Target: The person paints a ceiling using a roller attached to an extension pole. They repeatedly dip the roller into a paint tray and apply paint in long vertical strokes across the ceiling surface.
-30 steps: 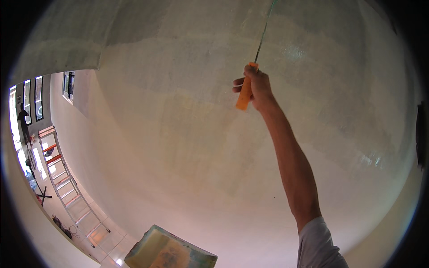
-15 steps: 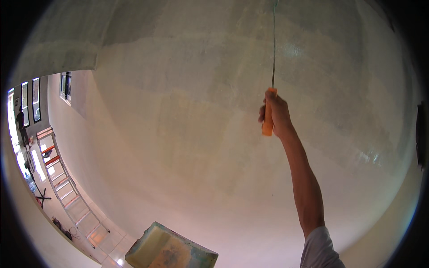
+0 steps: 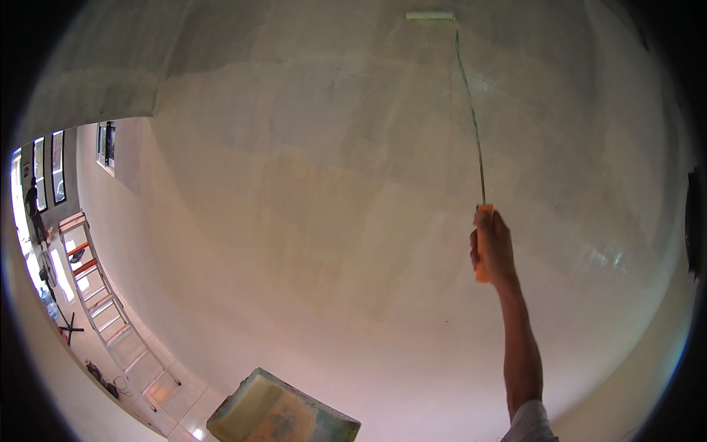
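Observation:
My right hand (image 3: 495,247) is closed around the orange handle of a paint roller (image 3: 470,96). Its long thin metal rod runs upward from my fist to a pale roller sleeve (image 3: 430,15), which lies against the wall (image 3: 317,221) near the top of the view. The wall is patchy, greyish above and paler below, with shiny wet-looking spots. A paint tray (image 3: 283,416), stained with green and brownish residue, shows at the lower edge, tilted. What supports the tray is hidden, and my left hand is not visible.
An aluminium ladder (image 3: 110,309) with orange parts stands at the left on the tiled floor (image 3: 180,398). Beyond it are a small window (image 3: 107,144), a standing fan (image 3: 47,269) and a dark figure (image 3: 33,202), perhaps a person. Cables lie on the floor.
My right hand has come down and slightly right with the roller. The roller sleeve, out of view before, now shows at the top. The tray has barely shifted.

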A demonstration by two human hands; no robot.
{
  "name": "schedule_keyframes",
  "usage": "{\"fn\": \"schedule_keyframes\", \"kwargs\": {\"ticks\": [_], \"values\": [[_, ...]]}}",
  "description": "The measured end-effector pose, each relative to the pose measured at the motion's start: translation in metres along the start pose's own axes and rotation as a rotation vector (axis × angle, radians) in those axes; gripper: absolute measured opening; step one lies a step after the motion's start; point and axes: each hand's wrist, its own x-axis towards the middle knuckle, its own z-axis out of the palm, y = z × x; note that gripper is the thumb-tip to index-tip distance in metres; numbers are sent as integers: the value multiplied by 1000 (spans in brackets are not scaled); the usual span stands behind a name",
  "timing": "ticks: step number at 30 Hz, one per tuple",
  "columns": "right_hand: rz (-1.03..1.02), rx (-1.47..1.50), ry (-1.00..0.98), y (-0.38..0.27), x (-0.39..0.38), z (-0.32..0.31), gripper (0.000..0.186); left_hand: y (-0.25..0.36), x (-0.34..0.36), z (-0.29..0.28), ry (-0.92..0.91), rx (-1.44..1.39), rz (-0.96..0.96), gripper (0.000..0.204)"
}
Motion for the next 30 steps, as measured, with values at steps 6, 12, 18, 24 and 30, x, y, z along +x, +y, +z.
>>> {"fn": "schedule_keyframes", "kwargs": {"ticks": [6,12,18,24,30], "values": [[-208,-151,-9,-67,75,-21,47,8,-1,3,2,1,4,74],[-119,-152,-36,-156,108,-13,42,3,0,7,-22,-7,-37,74],[-178,29,-96,-140,96,53,46,14,-5,9,-10,2,-15,75],[-109,206,-229,-60,36,91,39,16,-7,13,-14,7,-33,75],[74,142,-279,-7,-21,85,39,18,-9,13,-13,1,-38,75]]}}
